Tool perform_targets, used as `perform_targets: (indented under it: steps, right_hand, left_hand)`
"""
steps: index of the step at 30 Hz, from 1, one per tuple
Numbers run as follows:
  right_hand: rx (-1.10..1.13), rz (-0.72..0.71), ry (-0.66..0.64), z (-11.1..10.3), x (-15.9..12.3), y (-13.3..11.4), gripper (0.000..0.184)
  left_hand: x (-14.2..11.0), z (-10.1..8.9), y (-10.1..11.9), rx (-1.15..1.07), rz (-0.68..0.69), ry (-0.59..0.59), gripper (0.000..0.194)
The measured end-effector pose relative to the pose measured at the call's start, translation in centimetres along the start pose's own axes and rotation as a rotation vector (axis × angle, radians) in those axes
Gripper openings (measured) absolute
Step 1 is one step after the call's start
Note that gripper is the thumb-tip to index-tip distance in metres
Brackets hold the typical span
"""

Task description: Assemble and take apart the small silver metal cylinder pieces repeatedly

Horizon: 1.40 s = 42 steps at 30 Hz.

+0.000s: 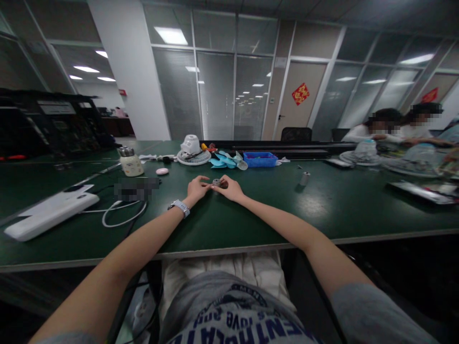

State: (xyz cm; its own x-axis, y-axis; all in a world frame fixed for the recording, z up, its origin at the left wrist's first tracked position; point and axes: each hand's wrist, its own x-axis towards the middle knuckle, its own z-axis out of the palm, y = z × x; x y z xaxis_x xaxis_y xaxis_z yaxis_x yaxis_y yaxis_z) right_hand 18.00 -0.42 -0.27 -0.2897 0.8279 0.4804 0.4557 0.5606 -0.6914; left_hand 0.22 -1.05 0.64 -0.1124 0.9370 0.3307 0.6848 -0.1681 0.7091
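Note:
In the middle of the green table, my right hand (232,189) pinches a small round metal part (216,182), with thumb in front and finger behind. The part looks like a little motor or its end piece; its lower side is partly hidden by fingers. Close on the other side is my left hand (197,188), a watch on its wrist. Its thumb and forefinger are apart, and their tips reach toward the part; contact is hard to make out. Off to the right stands a small metal cylinder (304,178), with a tiny piece (300,166) behind it.
Behind my hands are a white fan housing (191,145), its grille (195,159), blue fan blades (226,160) and a blue tray (260,165). Leftward are a cup (130,165), a pink oval object (162,171), a cable (124,224) and a long white device (53,217). Two people sit far right.

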Motion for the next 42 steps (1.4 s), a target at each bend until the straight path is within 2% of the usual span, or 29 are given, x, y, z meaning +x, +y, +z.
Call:
perform_targets:
  steps: [5, 8, 11, 14, 18, 21, 25, 30, 35, 42]
  right_hand:
    - [-0.128, -0.031, 0.035, -0.1, -0.2, -0.3, 0.035]
    - [-0.322, -0.054, 0.123, -1.7, -0.2, 0.0, 0.038]
    - [-0.468, -0.047, 0.278, -5.9, 0.0, 1.3, 0.041]
    - [-0.640, 0.041, 0.503, -11.8, 0.0, 3.8, 0.042]
    - [-0.860, 0.282, 0.765, -19.2, -1.4, 8.3, 0.044]
    - [-0.909, 0.484, 0.838, -22.0, -3.1, 11.3, 0.046]
    - [-0.955, 0.636, 0.785, -22.8, -4.4, 13.3, 0.048]
    - [-1.056, 0.649, 0.688, -22.4, -4.3, 13.3, 0.052]
    - [-1.091, 0.679, 0.645, -22.2, -4.1, 13.1, 0.056]
    - [-1.018, 0.668, 0.667, -22.4, -4.5, 12.7, 0.048]
  left_hand:
    - [-0.1, 0.0, 0.1, 0.023, -0.003, -0.037, 0.037]
    - [0.0, 0.1, 0.0, 0.009, -0.018, -0.036, 0.040]
    - [0.2, 0.2, 0.2, 0.011, -0.065, -0.007, 0.042]
    - [0.4, 0.3, 0.4, 0.023, -0.085, -0.003, 0.040]
    - [0.6, 0.3, 0.2, 0.035, -0.082, -0.012, 0.038]
    - [0.6, 0.3, 0.1, 0.038, -0.078, -0.011, 0.037]
    - [0.5, 0.3, 0.0, 0.041, -0.071, -0.013, 0.038]
    - [0.5, 0.3, 0.2, 0.057, -0.059, -0.024, 0.037]
    - [0.5, 0.4, 0.2, 0.056, -0.064, -0.015, 0.035]
    - [0.5, 0.4, 0.0, 0.026, -0.072, 0.012, 0.036]
